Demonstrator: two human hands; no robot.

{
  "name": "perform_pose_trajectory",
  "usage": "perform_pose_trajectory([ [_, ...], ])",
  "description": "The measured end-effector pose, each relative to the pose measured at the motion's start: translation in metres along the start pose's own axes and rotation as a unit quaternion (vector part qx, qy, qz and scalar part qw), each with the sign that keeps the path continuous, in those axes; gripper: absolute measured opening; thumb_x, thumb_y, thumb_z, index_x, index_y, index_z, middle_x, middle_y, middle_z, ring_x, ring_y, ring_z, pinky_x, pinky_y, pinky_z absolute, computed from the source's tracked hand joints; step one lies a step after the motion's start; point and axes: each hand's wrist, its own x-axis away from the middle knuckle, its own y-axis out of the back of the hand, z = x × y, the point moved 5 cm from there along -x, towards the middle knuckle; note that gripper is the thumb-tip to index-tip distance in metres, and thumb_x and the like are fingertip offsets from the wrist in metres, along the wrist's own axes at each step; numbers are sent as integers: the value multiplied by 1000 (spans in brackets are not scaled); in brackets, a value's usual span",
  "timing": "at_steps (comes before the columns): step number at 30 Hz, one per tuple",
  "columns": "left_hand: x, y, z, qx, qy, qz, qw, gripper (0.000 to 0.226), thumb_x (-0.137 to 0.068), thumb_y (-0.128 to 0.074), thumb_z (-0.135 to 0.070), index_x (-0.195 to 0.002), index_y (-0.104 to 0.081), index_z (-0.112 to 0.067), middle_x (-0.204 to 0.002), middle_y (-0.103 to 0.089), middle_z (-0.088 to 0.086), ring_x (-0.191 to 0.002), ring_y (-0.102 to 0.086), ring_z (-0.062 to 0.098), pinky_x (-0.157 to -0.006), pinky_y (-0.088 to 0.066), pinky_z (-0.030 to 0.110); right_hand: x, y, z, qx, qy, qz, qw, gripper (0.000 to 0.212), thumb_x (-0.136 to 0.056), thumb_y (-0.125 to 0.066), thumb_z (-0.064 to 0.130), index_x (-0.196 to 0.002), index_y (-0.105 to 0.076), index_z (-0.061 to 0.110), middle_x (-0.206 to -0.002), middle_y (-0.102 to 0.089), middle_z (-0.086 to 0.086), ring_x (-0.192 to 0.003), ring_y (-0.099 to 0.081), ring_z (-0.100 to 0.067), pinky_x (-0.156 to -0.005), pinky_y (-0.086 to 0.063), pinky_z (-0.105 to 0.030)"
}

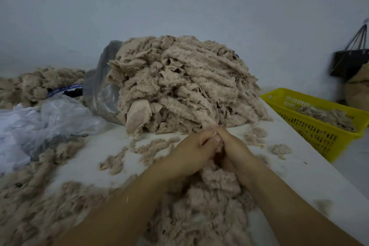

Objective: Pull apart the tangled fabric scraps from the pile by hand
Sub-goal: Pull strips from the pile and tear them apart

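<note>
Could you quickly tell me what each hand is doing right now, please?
Left hand: fingers curled, gripping a fabric scrap.
Right hand: fingers curled round the same fabric scrap, close against the other hand.

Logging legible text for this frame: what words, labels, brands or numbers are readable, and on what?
None can be read.
Small pale spot on the yellow slotted plastic basket rim: too small to read, if it is a label at all.
Blue-and-white printed band behind the clear plastic bag: blurred, no letters legible.
</note>
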Motion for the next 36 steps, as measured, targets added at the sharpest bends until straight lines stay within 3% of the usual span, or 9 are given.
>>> perform_pose_trajectory([
  [5, 5, -3, -1, -45, -65, -1, 997, 36, -100, -43, -43, -67, -51, -32, -58, -49, -19, -56, -44, -3, -55, -37, 12, 1, 13, 7, 9, 30, -94, 995, 44, -104, -41, 35, -79, -73, 16, -64, -72, 0, -57, -68, -14, -50, -50, -23],
  [10, 1, 25, 13, 88, -14, -146, 985, 38, -99, -43, -39, -65, -60, -33, -54, -54, -11, -50, -49, 8, -55, -43, 27, 0, 14, 12, 109, 107, -158, 976, 46, -106, -37, 36, -63, -34, 20, -44, -31, 12, -45, -27, -11, -51, -27, -30],
  [14, 2, 59, 31, 335, 107, -295, 888, 39, -102, -48, -18, -70, -68, -24, -53, -63, -5, -46, -59, 10, -46, -48, 21, 4, 34, 18, 60, 126, -213, 967, 39, -103, -39, 22, -64, -39, 17, -45, -36, 12, -44, -30, -10, -49, -31, -29],
  [16, 0, 62, 36, 413, 122, -260, 864, 31, -101, -52, -19, -77, -69, -12, -62, -65, 1, -53, -61, 16, -54, -49, 21, 7, 41, 20, 33, 124, -215, 968, 44, -99, -43, 19, -56, -50, 16, -50, -50, 7, -46, -42, -12, -51, -39, -29],
  [19, -3, 40, 36, 381, 156, -167, 896, 18, -96, -56, -23, -91, -65, -9, -80, -60, 9, -68, -55, 23, -67, -45, 33, 7, 13, 10, 58, 79, -96, 991, 55, -100, -44, 49, -60, -68, 19, -67, -69, -2, -57, -64, -11, -54, -49, -24],
  [22, -3, 23, 34, 261, 169, -157, 937, 34, -95, -55, -38, -80, -76, -17, -90, -75, 5, -86, -71, 21, -83, -54, 38, 8, -15, -3, 201, 83, -5, 976, 56, -87, -41, 76, -84, -65, 25, -76, -72, 11, -69, -70, -6, -61, -50, -22],
  [28, -1, 20, 34, 120, 164, -151, 967, 41, -86, -59, -66, -86, -78, -30, -88, -77, -10, -87, -71, 6, -82, -54, 26, 10, -14, 7, 383, 212, -64, 897, 28, -104, -41, 27, -77, -48, 22, -74, -50, 6, -65, -48, -4, -56, -37, -17],
  [32, -6, 27, 40, 128, 172, -166, 963, 33, -92, -63, -44, -83, -67, -13, -82, -69, 0, -79, -65, 15, -75, -48, 28, 21, -25, 13, 472, 306, -44, 826, 28, -105, -41, 26, -79, -46, 18, -78, -44, 7, -69, -44, -6, -59, -34, -23],
  [36, -4, 37, 45, 190, 197, -183, 944, 21, -95, -57, -19, -78, -65, -10, -73, -68, 5, -69, -64, 18, -66, -51, 26, 30, -42, 14, 487, 345, 25, 802, 30, -105, -41, 25, -77, -40, 18, -75, -38, 8, -68, -41, -7, -62, -33, -28],
])
